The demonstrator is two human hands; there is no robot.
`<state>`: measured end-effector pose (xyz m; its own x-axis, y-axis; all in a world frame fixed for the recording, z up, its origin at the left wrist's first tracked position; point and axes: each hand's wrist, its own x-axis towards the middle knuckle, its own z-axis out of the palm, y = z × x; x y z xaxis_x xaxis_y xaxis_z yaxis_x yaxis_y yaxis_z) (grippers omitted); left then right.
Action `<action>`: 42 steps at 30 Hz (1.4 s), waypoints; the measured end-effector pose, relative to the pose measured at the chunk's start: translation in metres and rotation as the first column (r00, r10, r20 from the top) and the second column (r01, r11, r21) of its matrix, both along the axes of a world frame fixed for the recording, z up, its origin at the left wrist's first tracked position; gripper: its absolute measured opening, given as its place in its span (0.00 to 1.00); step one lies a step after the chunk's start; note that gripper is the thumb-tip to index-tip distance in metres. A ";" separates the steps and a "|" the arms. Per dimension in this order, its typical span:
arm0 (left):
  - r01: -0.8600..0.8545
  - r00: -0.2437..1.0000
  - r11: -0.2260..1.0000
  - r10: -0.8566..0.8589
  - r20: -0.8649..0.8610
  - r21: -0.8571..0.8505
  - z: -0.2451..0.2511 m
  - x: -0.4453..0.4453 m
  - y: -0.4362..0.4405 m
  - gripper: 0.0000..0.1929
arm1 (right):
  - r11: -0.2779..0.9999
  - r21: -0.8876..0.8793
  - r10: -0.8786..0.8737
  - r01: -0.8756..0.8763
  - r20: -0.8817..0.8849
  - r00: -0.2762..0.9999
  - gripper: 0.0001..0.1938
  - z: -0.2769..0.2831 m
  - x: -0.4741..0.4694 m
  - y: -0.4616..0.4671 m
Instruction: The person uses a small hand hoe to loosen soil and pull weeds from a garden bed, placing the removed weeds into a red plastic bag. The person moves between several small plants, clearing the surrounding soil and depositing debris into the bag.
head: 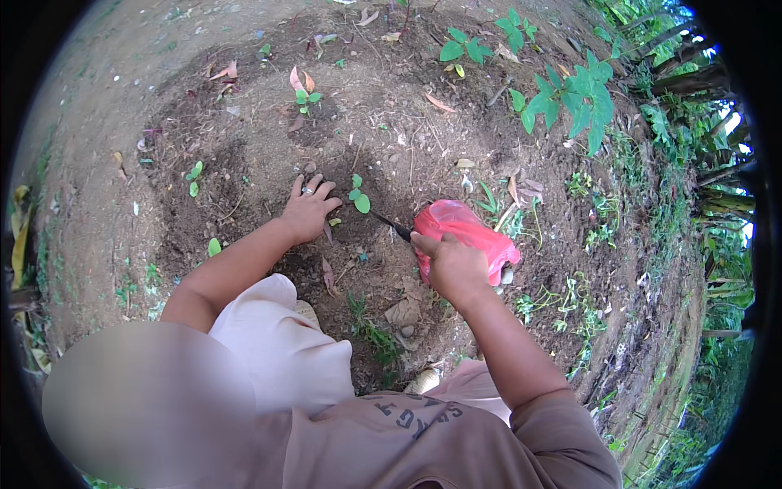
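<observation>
My left hand (310, 213), with a ring on one finger, rests on the soil with its fingers apart and holds nothing. Just right of its fingertips stands a small green seedling (359, 200) with rounded leaves. In my right hand (457, 266) is a knife (388, 222) with a narrow dark blade. Its handle is mostly covered by my fingers. The blade points up and left, its tip beside the seedling's lowest leaf. A pink plastic bag (449, 214) lies on the ground, partly hidden behind my right hand.
Other seedlings grow at the upper middle (303, 99) and left (194, 177). A taller leafy plant (571, 101) leans in at the upper right. Dry leaves (404, 308) and a grass tuft (372, 330) lie near my feet. Dense greenery (724, 257) borders the right side.
</observation>
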<state>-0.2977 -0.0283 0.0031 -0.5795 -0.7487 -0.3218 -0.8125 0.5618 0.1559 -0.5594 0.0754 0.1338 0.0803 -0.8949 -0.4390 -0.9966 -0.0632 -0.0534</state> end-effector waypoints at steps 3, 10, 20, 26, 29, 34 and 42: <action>-0.003 0.999 0.995 -0.001 -0.040 -0.104 -0.011 -0.004 -0.005 0.25 | 0.999 -0.032 0.014 -0.014 0.021 1.000 0.23 -0.007 0.005 0.002; 0.021 0.999 0.999 -0.022 0.048 0.035 0.016 -0.010 -0.020 0.20 | 0.999 -0.031 0.019 -0.016 0.075 0.997 0.20 0.023 -0.007 0.009; -0.412 0.910 0.911 0.411 -0.053 -0.012 0.008 0.057 -0.068 0.30 | 0.990 -0.133 0.057 -0.045 0.088 0.995 0.18 0.035 0.052 -0.093; -0.438 0.892 0.896 0.425 -0.154 -0.066 -0.027 0.069 -0.081 0.25 | 1.000 -0.002 -0.010 0.011 0.119 0.993 0.19 -0.016 0.093 -0.149; -0.451 0.866 0.887 0.463 -0.191 0.104 -0.015 0.071 -0.094 0.22 | 1.000 -0.005 -0.008 0.008 0.116 0.993 0.19 -0.030 0.106 -0.147; -0.639 0.667 0.749 0.653 -0.358 0.174 -0.012 0.077 -0.115 0.18 | 0.999 -0.016 0.038 -0.036 0.128 0.991 0.20 -0.014 0.100 -0.137; -0.642 0.584 0.748 0.619 -0.525 0.168 -0.043 0.079 -0.143 0.17 | 0.998 -0.027 0.051 -0.050 0.057 0.997 0.21 -0.032 0.120 -0.148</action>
